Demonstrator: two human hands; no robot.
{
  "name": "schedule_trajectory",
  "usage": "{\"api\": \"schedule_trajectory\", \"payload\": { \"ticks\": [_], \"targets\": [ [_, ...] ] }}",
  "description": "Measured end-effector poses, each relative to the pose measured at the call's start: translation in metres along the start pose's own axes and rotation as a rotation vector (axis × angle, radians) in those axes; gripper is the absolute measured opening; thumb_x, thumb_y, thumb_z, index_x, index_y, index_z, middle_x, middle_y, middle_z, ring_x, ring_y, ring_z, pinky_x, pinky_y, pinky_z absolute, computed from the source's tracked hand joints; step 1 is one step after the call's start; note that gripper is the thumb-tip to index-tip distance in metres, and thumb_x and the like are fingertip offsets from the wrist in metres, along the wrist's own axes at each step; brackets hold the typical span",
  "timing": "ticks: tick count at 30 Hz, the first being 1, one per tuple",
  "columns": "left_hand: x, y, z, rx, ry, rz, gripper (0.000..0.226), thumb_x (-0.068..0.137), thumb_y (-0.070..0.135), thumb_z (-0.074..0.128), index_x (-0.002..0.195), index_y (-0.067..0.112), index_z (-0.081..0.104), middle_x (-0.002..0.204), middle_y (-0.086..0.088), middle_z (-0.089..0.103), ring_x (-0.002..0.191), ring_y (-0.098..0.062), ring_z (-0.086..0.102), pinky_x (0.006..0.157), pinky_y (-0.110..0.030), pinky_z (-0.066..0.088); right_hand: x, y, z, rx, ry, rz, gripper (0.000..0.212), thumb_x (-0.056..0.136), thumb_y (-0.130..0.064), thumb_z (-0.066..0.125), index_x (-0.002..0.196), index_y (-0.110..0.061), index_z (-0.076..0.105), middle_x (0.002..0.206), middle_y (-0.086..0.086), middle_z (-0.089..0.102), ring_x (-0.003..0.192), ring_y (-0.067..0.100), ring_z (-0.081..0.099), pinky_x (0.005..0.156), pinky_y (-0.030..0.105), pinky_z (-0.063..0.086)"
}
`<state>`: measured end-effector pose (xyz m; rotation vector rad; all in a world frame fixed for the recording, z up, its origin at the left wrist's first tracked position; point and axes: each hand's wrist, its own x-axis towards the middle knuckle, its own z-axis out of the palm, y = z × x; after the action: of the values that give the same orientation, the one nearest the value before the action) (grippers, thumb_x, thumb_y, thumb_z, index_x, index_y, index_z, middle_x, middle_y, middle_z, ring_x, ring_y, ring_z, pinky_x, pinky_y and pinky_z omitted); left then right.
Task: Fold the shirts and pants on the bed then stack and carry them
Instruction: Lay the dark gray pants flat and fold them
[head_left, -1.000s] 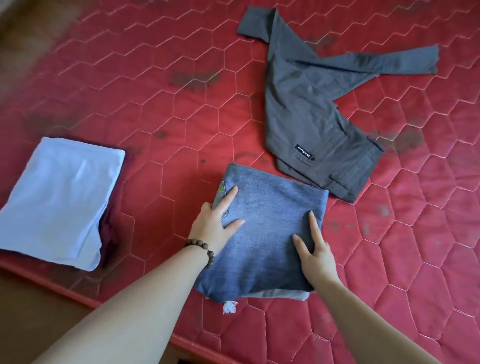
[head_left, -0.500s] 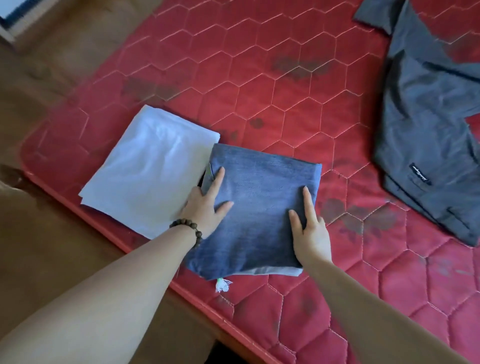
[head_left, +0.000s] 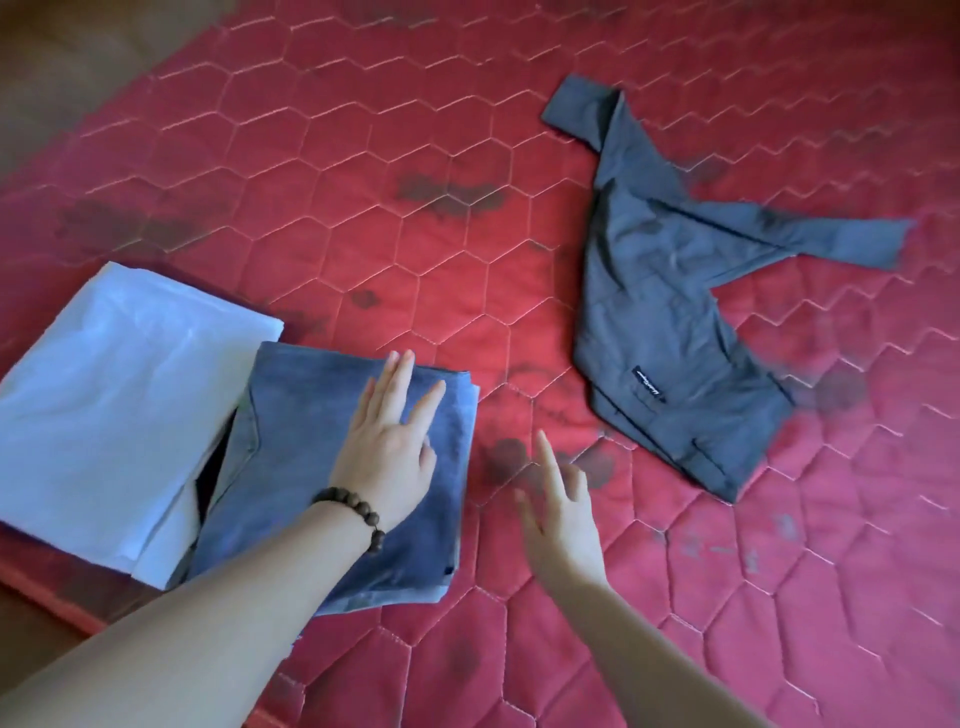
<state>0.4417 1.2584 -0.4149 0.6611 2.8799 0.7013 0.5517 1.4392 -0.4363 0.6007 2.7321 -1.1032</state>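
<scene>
Denim jeans (head_left: 332, 467), folded, are being pressed flat under the open left hand (head_left: 387, 457), overlapping the folded white shirt (head_left: 119, 395) at its left. Empty, fingers spread, the right hand (head_left: 558, 512) is hovering; unfolded grey pants (head_left: 670, 332) beyond it are judged next.

Two bare forearms in frame, no sleeves visible up to frame edge. Left hand (head_left: 387, 457): no rings visible, no glove. Left wrist carries bracelet (head_left: 358, 512) of round dark brown beads, single strand, wood-like look, beads roughly uniform, snug on wrist. Right hand (head_left: 563, 519): bare, no rings visible, no watch or band on wrist; slight motion blur. Nails short, unpainted as far as visible.
</scene>
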Motion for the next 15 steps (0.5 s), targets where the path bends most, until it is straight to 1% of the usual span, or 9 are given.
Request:
{"api": "schedule_trajectory", "payload": {
  "ticks": [2,4,5,7,9,12,15],
  "targets": [
    [0.015,0.029,0.012,-0.003,-0.028,0.099,0.063,0.081,0.001,0.058,0.142,0.012,0.043,0.157,-0.019,0.014,0.146,-0.027,0.005,0.118,-0.046,0.014,0.006,0.032,-0.028,-0.116,0.089,0.03,0.07,0.094,-0.029,0.054,0.15,-0.043,0.015,0.136,0.003,0.037,0.124,0.022,0.041,0.104,0.042,0.039],
    [0.028,0.052,0.026,0.033,-0.097,0.181,0.064,0.084,0.008,0.057,0.145,0.016,0.037,0.159,-0.015,0.009,0.148,-0.027,0.003,0.119,-0.047,0.012,0.014,0.064,-0.055,-0.254,0.135,0.1,0.071,0.093,-0.035,0.055,0.151,-0.039,0.014,0.15,0.01,0.028,0.136,0.028,0.03,0.109,0.044,0.032],
    [0.033,0.062,0.033,0.056,-0.127,0.205,0.065,0.086,0.013,0.055,0.147,0.018,0.033,0.159,-0.012,0.006,0.148,-0.025,0.0,0.12,-0.045,0.009,0.019,0.079,-0.068,-0.301,0.146,0.135,0.073,0.092,-0.038,0.055,0.151,-0.038,0.013,0.154,0.01,0.023,0.139,0.028,0.025,0.111,0.044,0.029],
    [0.043,0.08,0.048,0.107,-0.159,0.238,0.067,0.088,0.02,0.052,0.15,0.022,0.026,0.16,-0.009,0.003,0.148,-0.022,-0.004,0.12,-0.041,0.001,0.028,0.108,-0.09,-0.358,0.14,0.178,0.077,0.091,-0.043,0.055,0.152,-0.038,0.008,0.158,0.007,0.016,0.143,0.026,0.019,0.112,0.043,0.025],
    [0.052,0.099,0.063,0.134,-0.194,0.264,0.068,0.089,0.026,0.049,0.151,0.024,0.02,0.16,-0.006,0.003,0.148,-0.02,-0.006,0.12,-0.039,-0.002,0.038,0.133,-0.108,-0.413,0.106,0.185,0.081,0.09,-0.044,0.057,0.152,-0.038,0.004,0.16,0.005,0.012,0.146,0.024,0.012,0.115,0.043,0.021],
    [0.065,0.129,0.089,0.145,-0.3,0.295,0.072,0.091,0.034,0.048,0.152,0.026,0.01,0.161,-0.004,0.0,0.147,-0.019,-0.007,0.121,-0.038,0.003,0.053,0.16,-0.125,-0.47,0.036,0.194,0.084,0.089,-0.046,0.058,0.152,-0.037,0.003,0.162,0.003,0.004,0.148,0.022,0.002,0.118,0.041,0.015],
    [0.08,0.148,0.113,0.169,-0.411,0.285,0.077,0.092,0.038,0.049,0.152,0.026,0.003,0.161,-0.003,0.0,0.147,-0.018,-0.004,0.12,-0.037,0.007,0.062,0.175,-0.129,-0.494,-0.06,0.213,0.08,0.091,-0.048,0.054,0.153,-0.036,0.004,0.162,0.001,-0.004,0.148,0.022,-0.002,0.119,0.039,0.017]
  ]
}}
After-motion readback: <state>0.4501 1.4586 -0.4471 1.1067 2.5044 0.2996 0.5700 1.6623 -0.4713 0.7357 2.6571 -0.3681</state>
